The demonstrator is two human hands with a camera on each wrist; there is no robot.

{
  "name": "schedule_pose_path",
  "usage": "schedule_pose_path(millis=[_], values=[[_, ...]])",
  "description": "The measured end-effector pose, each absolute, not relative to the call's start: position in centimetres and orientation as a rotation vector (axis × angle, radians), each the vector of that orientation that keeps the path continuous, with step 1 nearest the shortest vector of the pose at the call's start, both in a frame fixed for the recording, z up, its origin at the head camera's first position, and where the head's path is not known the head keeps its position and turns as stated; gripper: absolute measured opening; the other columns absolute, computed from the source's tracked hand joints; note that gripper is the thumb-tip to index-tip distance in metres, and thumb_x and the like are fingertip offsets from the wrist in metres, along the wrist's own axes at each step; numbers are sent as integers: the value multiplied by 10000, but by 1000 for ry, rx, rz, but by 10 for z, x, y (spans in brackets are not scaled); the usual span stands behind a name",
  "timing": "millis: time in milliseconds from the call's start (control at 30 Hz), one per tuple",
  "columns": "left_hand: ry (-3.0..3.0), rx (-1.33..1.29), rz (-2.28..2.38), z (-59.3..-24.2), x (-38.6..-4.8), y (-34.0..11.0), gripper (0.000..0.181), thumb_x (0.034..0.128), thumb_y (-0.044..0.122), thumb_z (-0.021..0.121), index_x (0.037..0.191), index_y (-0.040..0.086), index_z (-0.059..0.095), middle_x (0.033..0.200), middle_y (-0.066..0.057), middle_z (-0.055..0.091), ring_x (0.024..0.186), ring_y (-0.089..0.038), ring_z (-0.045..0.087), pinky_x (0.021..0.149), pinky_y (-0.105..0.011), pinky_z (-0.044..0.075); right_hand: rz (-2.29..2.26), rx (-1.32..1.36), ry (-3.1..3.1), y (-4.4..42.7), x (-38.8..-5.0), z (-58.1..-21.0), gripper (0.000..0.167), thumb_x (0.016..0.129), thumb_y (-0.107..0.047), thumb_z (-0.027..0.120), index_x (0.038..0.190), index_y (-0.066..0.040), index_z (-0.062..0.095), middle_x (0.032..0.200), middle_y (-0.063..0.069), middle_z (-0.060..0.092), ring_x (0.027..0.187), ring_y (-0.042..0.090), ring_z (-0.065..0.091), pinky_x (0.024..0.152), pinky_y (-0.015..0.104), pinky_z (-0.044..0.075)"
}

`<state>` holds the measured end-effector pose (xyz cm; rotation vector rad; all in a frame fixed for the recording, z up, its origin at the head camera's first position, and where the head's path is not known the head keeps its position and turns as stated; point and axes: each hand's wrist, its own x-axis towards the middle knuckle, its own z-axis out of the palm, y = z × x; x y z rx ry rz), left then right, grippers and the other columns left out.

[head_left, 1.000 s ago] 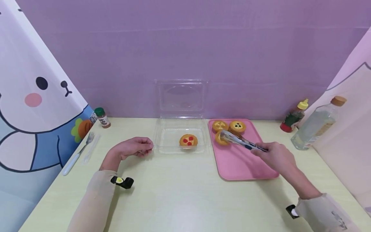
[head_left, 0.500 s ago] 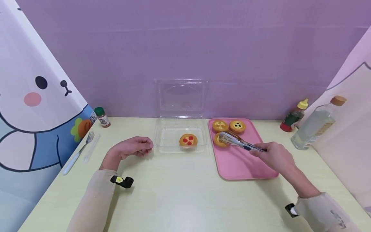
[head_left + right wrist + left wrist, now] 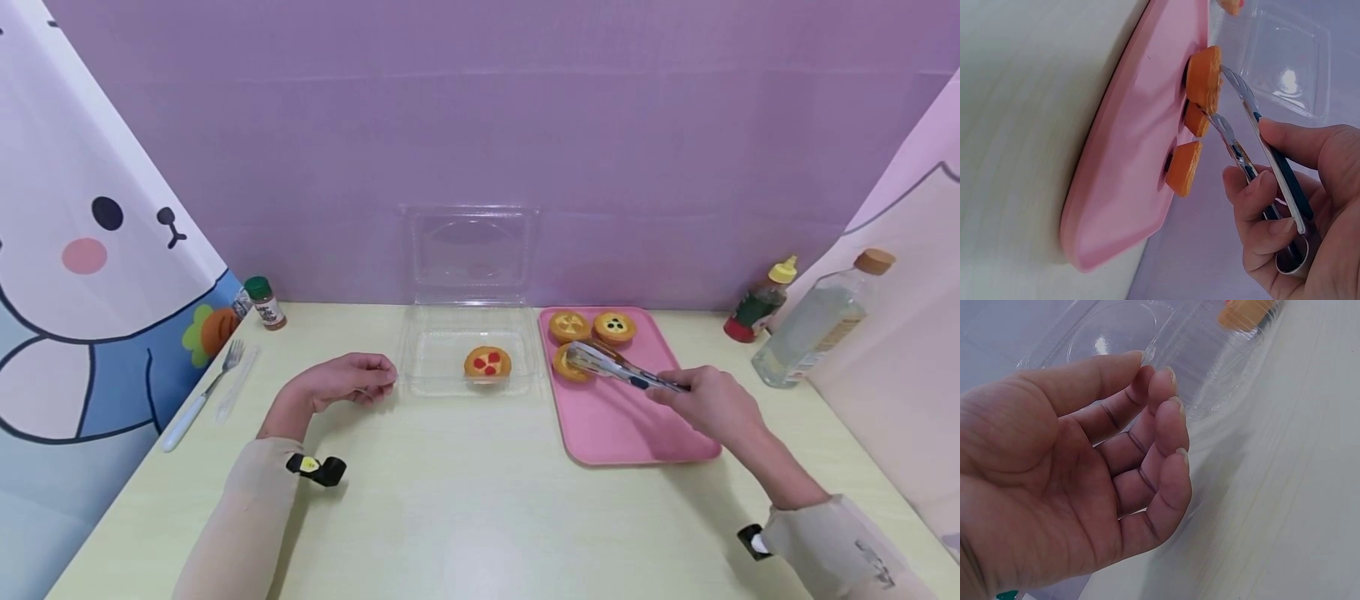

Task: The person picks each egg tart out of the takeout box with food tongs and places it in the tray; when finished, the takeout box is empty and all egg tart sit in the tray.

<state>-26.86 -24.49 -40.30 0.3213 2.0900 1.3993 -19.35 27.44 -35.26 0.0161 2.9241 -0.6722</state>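
Note:
My right hand (image 3: 712, 404) grips metal tongs (image 3: 626, 367) over the pink tray (image 3: 630, 429). In the right wrist view, the tongs' parted tips meet the top of the nearest tart (image 3: 1202, 81); a firm pinch cannot be told. Two more tarts (image 3: 569, 325) (image 3: 615, 327) sit behind it on the tray. A clear lidded container (image 3: 435, 354) stands open, holding a tart with red pieces (image 3: 487, 363). Beside its left edge is my left hand (image 3: 341, 382), fingers loosely bent and palm bare (image 3: 1079, 481); whether the fingertips touch the plastic is unclear.
On the left lie a fork (image 3: 201, 404) and a clear wrapped item (image 3: 237, 383), with a green-capped jar (image 3: 266, 303) behind. At the right edge stand a yellow-topped sauce bottle (image 3: 757, 307) and a clear corked bottle (image 3: 813, 325). A purple backdrop (image 3: 480, 133) rises behind.
The tongs' tips and the nearest tart have shifted slightly left since a second ago. My left hand has stayed in place.

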Motion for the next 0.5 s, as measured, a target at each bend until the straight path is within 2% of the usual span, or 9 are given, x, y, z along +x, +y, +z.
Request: schedule_pose_path(millis=[500], values=[[2099,316,1394,-402,-267,-244,273,1033,223,552,1116,-38,550,940,-41,594,855,-201,549,779,-333,485,-701,38,2890,274,-192,-353,523,926,-399,689,1299,-34,657,688,7,523,588,167,474,495,271,323]])
